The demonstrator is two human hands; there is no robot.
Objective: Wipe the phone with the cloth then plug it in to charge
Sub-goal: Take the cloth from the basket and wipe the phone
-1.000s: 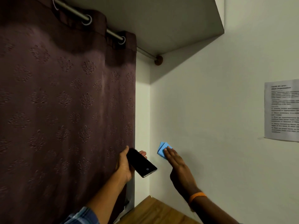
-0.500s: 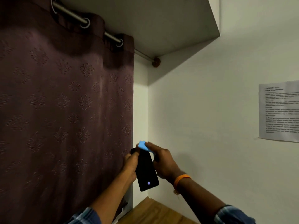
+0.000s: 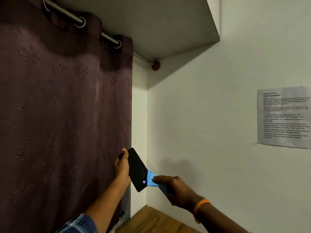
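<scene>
Black phone (image 3: 137, 170), held up in the air in front of the wall corner, screen dark save one small lit dot near its lower end; its back and left edge are hidden by the left hand (image 3: 122, 170), which grips it with the thumb along the edge, the fingers behind it out of sight. Blue cloth (image 3: 154, 181), folded, lies against the phone's lower right edge, partly covered by the right hand (image 3: 175, 189), whose fingers curl around it. Printed paper (image 3: 283, 116) on the wall, text blurred, cut off at the frame's edge. Wooden bench (image 3: 156, 221), corner only visible. Brown patterned curtain (image 3: 64, 115) at left.
</scene>
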